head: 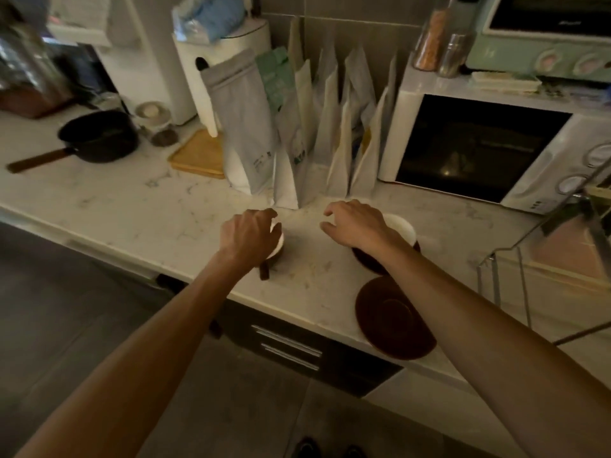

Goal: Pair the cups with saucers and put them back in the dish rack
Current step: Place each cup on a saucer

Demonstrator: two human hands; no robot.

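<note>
- The left hand (249, 238) closes its grip over the left cup (276, 244) on the counter (139, 206); its handle points toward the edge, so a careless lift could tip it.
- The right hand (355, 226) hovers loosely open over a second cup (401, 229) (already on a saucer (370, 261)).
- The spare saucer (395, 319) overhangs the edge; the forearm could knock it off.
- The dish rack (506, 276) waits rightmost.

I see a pale marble-look worktop (132, 206), smooth; a dark brown glazed saucer (393, 319) at its front edge; a bright metal-wire dish rack (502, 276) at its right edge; matt paper pouches (244, 127) behind.
</note>
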